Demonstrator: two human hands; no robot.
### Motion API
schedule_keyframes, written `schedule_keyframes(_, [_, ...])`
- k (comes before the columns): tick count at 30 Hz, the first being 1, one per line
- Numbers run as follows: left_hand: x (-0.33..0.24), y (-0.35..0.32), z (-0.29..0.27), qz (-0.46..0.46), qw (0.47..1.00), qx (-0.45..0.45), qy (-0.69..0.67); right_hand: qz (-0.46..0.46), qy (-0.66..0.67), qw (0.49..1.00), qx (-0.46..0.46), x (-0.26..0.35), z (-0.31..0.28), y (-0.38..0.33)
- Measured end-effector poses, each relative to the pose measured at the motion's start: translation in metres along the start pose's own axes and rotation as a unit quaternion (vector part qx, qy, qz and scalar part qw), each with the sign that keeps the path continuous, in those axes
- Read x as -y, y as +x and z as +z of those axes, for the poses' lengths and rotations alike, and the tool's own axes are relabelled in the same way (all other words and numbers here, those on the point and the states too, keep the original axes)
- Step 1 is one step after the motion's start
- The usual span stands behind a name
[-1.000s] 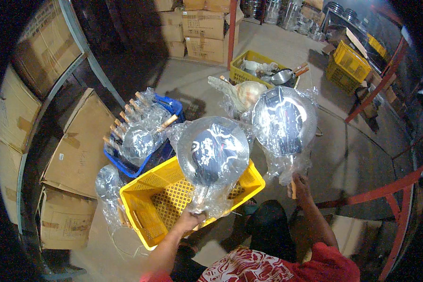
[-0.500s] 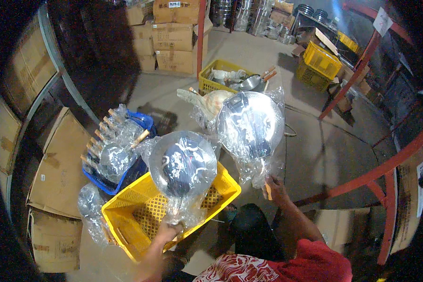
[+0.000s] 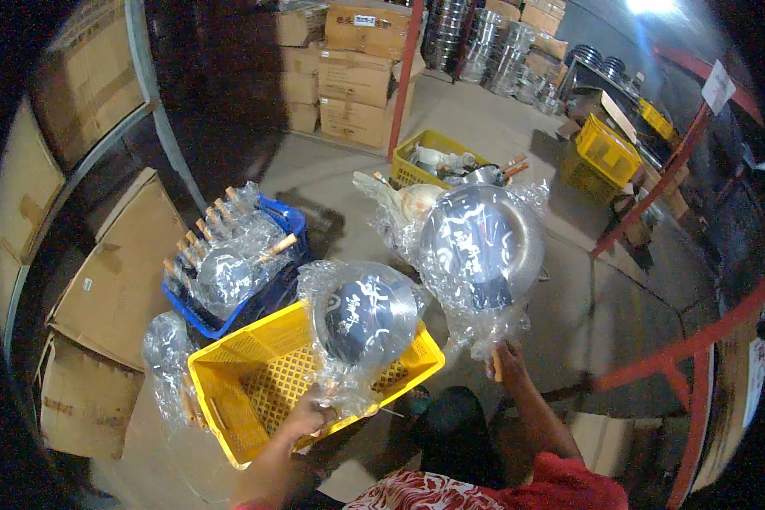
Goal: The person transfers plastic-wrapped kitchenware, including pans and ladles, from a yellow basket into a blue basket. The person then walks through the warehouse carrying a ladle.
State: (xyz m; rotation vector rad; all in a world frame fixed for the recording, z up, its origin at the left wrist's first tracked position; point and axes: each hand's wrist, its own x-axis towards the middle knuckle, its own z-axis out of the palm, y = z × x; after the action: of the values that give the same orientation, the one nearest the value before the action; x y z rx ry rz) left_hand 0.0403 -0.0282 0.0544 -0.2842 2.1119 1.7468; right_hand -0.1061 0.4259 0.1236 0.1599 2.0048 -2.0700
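My left hand (image 3: 304,418) grips the handle end of a frying pan (image 3: 369,316) wrapped in clear plastic, tilted up above the yellow crate (image 3: 251,340). To the right, my right hand (image 3: 508,367) is closed round the wooden handle of a larger wrapped frying pan (image 3: 481,248), held up with its round face toward me. Both pans carry dark printed sheets under the plastic. The crate's latticed bottom shows beside the left pan. Left of it, a blue basket (image 3: 202,323) holds several plastic-wrapped pans with wooden handles pointing up.
Another wrapped pan (image 3: 167,344) lies on the floor by the yellow crate. Farther off stand a yellow-green basket (image 3: 408,170) of pans and a stack of cardboard boxes (image 3: 357,78). Red metal posts (image 3: 654,191) rise at the right; cardboard (image 3: 119,272) stands at the left.
The view has shifted, moving the surroundings rightward. Both hands keep their pans; the left pan has turned a little and leans more to the right.
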Motion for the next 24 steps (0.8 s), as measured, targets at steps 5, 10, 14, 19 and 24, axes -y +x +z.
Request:
schedule_keyframes(5, [-0.002, -0.007, -0.003, -0.026, 0.997, 0.059, -0.044, -0.01, 0.002, 0.999, 0.035, -0.032, -0.022, 0.013])
schedule_keyframes(10, [-0.009, -0.014, -0.015, -0.064, 0.996, 0.03, 0.052, -0.106, -0.166, 0.979, -0.05, -0.067, -0.067, 0.038])
schedule_keyframes(14, [0.001, -0.017, -0.026, 0.0, 0.999, 0.03, 0.015, -0.09, -0.372, 0.922, -0.05, -0.033, -0.096, 0.04])
schedule_keyframes(19, [0.04, 0.001, -0.037, -0.146, 0.97, 0.035, 0.19, -0.208, -0.579, 0.788, -0.018, 0.043, -0.045, 0.038])
schedule_keyframes(24, [0.098, 0.017, -0.042, -0.125, 0.909, 0.192, 0.347, -0.337, -0.675, 0.657, -0.008, 0.089, 0.027, 0.038])
